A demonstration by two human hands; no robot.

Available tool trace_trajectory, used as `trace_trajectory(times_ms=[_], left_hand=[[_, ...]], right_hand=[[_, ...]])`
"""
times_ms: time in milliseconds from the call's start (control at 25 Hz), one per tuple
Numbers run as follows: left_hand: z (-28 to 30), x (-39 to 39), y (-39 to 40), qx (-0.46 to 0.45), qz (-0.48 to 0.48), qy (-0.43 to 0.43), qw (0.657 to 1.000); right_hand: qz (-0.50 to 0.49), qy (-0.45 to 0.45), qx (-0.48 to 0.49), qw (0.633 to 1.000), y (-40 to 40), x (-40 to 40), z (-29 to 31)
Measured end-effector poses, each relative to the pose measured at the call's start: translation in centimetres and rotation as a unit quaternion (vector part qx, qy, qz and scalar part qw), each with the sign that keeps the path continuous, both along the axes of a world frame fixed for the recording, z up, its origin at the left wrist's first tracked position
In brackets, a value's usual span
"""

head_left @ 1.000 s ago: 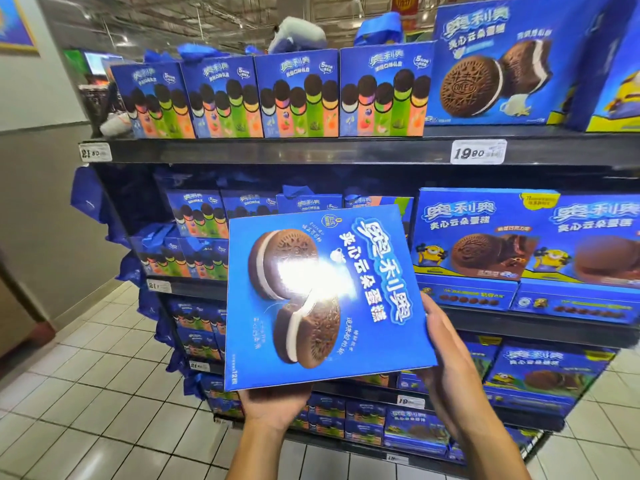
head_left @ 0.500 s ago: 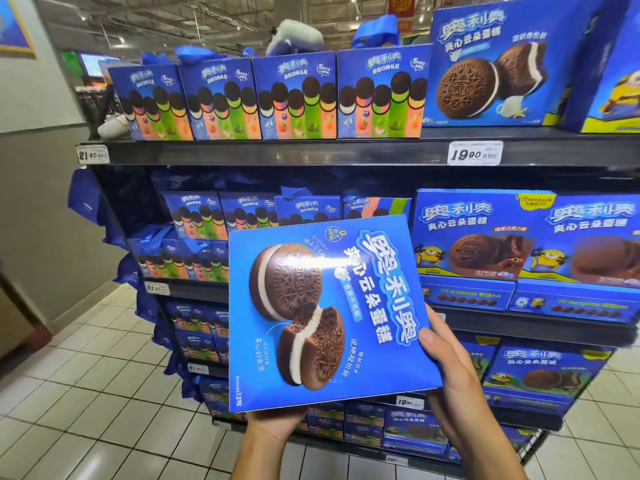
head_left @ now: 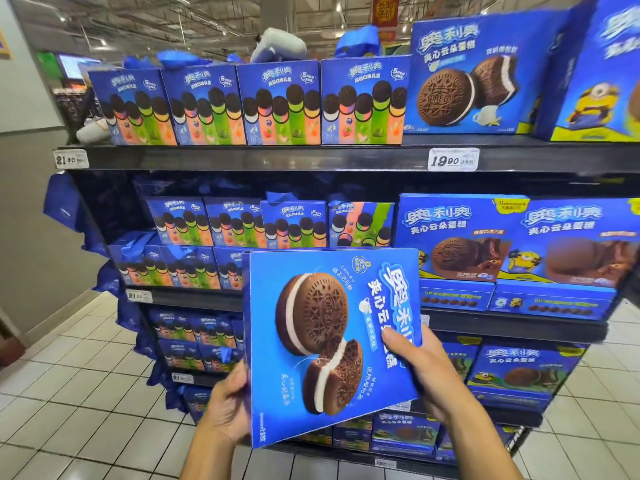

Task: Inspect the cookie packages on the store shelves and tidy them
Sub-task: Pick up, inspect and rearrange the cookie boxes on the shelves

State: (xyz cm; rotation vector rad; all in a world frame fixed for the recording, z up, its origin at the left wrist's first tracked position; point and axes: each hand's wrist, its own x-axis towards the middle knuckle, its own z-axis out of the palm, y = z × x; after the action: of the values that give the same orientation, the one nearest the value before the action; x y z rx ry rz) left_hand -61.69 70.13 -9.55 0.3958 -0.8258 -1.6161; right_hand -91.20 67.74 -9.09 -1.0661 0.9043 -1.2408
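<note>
Before dark shelves [head_left: 242, 160], flat glossy blue cookie box [head_left: 311, 341] between left hand [head_left: 227, 408] and right hand [head_left: 420, 370].

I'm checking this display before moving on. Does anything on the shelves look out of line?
Yes: on the middle shelf, the rightmost multi-flavour cookie box shows a different face from the three boxes left of it, so it seems turned.
</note>
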Motion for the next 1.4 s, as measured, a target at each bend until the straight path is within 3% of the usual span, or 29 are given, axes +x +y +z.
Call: trace_trajectory(times_ms=[80,200,320,440,720,960,1400], left_hand=[[0.6,-0.1,-0.6,-0.095,0.063,-0.14,0.984],[0.8,-0.1,-1.5,-0.058,0.026,-0.279,0.958],[0.7,-1.0,-1.8,-0.082,0.101,-0.388,0.912],[0.7,-1.8,-1.9,-0.083,0.178,-0.391,0.899],[1.0,-1.8,-1.9,-0.106,0.161,-0.408,0.893],[1.5,-2.5,-2.2,-0.108,0.233,-0.39,0.884],[1.8,-2.2,-2.0,-0.129,0.238,-0.461,0.845]], right_hand=[[-0.038,0.002,-0.033,0.999,-0.2,-0.5,0.2],[-0.061,0.02,-0.079,0.995,-0.3,-0.9,0.3],[-0.06,0.05,-0.112,0.991,-0.3,-0.8,0.4],[-0.009,0.073,-0.12,0.99,-0.2,-1.3,0.7],[-0.039,0.116,-0.136,0.983,-0.5,-1.9,0.8],[-0.021,0.15,-0.132,0.98,-0.4,-2.3,0.8],[-0.029,0.199,-0.182,0.962,-0.3,-3.1,1.4]])
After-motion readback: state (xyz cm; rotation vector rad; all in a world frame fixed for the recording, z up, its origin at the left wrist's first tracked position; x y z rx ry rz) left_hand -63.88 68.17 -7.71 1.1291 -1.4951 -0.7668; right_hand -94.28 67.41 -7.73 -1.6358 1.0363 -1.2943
